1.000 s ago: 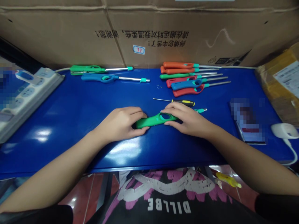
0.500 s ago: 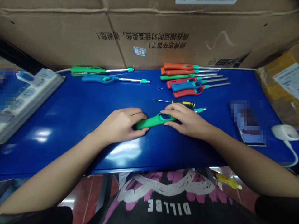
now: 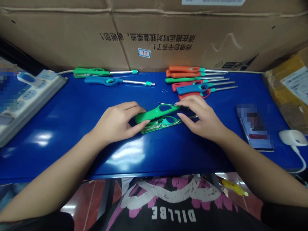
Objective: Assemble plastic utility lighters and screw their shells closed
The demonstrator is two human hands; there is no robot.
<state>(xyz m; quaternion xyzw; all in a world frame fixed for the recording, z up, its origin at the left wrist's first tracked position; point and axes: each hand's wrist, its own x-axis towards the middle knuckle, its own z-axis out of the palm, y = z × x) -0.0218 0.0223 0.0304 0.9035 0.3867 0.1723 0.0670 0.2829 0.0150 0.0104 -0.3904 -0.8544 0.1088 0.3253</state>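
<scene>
The green lighter (image 3: 144, 117) sits mid-tabletop (image 3: 72, 112) before me, split lengthwise. My left hand (image 3: 115, 123) has its fingers closed on the butt of the top shell (image 3: 154, 113). My right hand (image 3: 201, 118) pinches its nose with narrow fingers, holding it tilted, I judge, to clear the bottom half (image 3: 154, 127), which lies flat with its insides showing. Just behind lies a screwdriver shaft (image 3: 166, 104). Farther back, a pile of lighters (image 3: 192, 81) waits by the cardboard box (image 3: 168, 29).
</scene>
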